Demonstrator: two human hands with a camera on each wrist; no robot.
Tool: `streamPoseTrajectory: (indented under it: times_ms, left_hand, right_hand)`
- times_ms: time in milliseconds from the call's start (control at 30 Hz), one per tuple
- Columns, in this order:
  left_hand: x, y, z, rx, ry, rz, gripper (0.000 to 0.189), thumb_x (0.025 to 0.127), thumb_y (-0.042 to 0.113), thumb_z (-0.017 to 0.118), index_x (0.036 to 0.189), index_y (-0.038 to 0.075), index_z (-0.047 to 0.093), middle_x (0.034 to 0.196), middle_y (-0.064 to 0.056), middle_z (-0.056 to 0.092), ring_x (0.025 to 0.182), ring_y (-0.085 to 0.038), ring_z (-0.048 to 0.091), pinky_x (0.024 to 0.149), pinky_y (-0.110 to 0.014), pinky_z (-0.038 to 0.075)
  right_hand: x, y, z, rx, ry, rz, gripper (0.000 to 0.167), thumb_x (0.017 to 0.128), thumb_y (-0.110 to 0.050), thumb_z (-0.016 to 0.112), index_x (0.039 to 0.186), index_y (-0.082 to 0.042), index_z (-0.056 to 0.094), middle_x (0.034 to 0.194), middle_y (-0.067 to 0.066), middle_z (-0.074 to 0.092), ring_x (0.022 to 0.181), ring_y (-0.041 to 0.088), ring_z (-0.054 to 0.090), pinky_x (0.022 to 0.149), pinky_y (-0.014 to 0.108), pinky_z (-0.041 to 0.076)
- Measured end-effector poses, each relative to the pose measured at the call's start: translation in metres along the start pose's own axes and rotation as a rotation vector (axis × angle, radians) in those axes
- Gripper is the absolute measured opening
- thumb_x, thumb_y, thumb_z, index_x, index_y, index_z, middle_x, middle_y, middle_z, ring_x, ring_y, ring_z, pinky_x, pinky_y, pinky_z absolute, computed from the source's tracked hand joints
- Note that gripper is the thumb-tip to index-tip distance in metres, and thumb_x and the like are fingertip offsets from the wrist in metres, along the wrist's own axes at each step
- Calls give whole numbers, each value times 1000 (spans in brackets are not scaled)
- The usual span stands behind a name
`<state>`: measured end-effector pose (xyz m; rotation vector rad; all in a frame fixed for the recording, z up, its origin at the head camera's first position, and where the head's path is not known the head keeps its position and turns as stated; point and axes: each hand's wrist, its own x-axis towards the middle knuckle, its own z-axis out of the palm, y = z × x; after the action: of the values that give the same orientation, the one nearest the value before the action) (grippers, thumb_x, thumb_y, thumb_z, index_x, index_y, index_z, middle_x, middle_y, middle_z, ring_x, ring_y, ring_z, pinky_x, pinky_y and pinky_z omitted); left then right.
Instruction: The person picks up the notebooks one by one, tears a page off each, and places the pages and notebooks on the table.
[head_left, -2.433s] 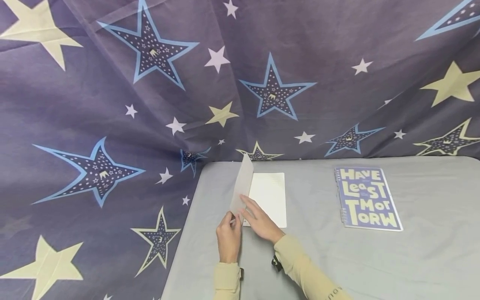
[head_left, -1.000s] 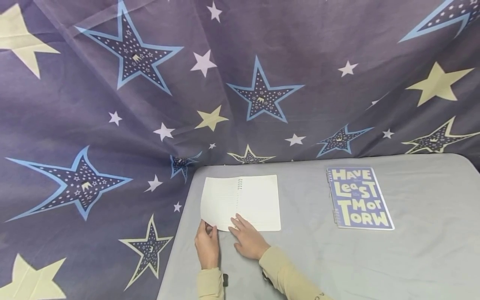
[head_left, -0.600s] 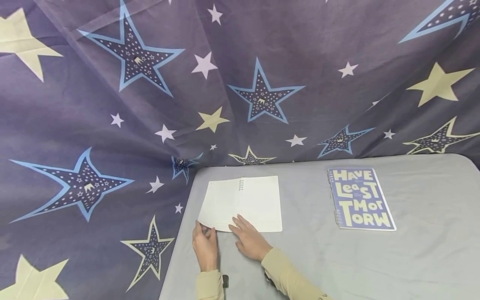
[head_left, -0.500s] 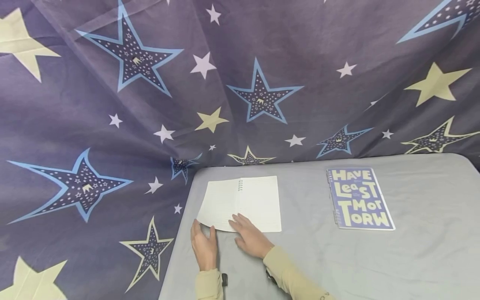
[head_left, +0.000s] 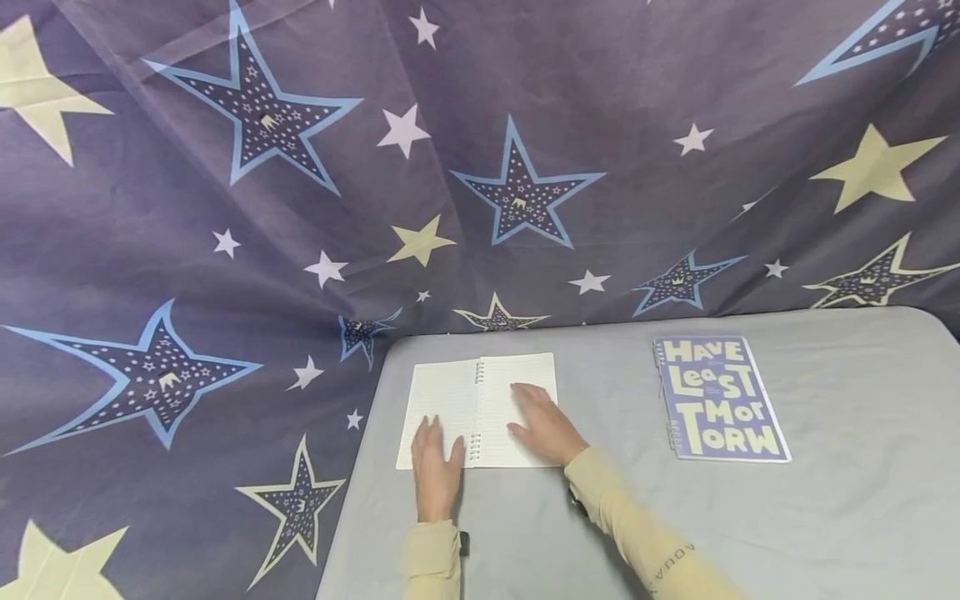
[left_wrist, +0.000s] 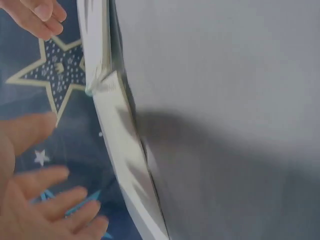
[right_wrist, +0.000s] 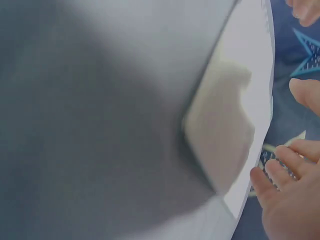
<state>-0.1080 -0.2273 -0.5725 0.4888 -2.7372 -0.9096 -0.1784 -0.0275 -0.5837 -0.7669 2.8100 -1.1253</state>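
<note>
A spiral notebook point(head_left: 446, 387) lies open on the grey surface, its lined pages spread on both sides of the metal rings point(head_left: 476, 446). My left hand point(head_left: 437, 471) is over the lower part of the left page, fingers extended. Over the right page is my right hand point(head_left: 547, 427), also with extended fingers. In the left wrist view the left hand point(left_wrist: 45, 200) appears apart from the page edge point(left_wrist: 132, 175), with finger shadows on the paper. The right wrist view shows the right hand point(right_wrist: 295, 195) above the notebook point(right_wrist: 230, 110), its shadow on the page. Neither hand grips anything.
A second spiral notebook point(head_left: 723, 400) with a blue cover and large cream lettering lies closed to the right on the grey sheet point(head_left: 615, 517). A dark star-patterned curtain point(head_left: 480, 100) hangs behind and along the left side.
The upright page or cover came down to the left and the notebook now lies open. My left hand has released the lower left corner; my right hand has moved up and right.
</note>
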Motion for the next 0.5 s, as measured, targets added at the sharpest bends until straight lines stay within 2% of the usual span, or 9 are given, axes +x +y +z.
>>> streamPoseTrajectory:
  times_ms: [100,167,300,500]
  left_hand:
    - [-2,4,11,37,-87,23,58,95,27,65,144,1,48,156,-20,36,147,-38,29,119,-54,28]
    - [-5,5,18,60,-119,24,56,95,28,65,142,1,50,155,-20,39,146,-38,30,119,-54,28]
    - [-10,6,26,98,-143,36,48,94,24,65,135,1,57,151,-19,44,145,-39,32,119,-55,29]
    - [-15,6,27,88,-137,51,37,95,17,63,130,4,63,148,-19,48,144,-40,35,115,-57,34]
  right_hand:
    - [3,12,-7,-22,15,24,68,93,-23,69,146,8,38,148,24,44,140,37,39,121,45,29]
    - [5,19,-10,-25,34,25,69,92,-21,70,145,10,39,147,26,45,139,39,40,120,47,30]
    - [8,30,-15,-11,51,35,69,92,-18,71,144,13,38,145,29,45,137,43,40,120,50,30]
    - [15,44,-22,-34,32,78,73,92,-20,69,146,14,33,149,31,40,141,45,35,120,53,28]
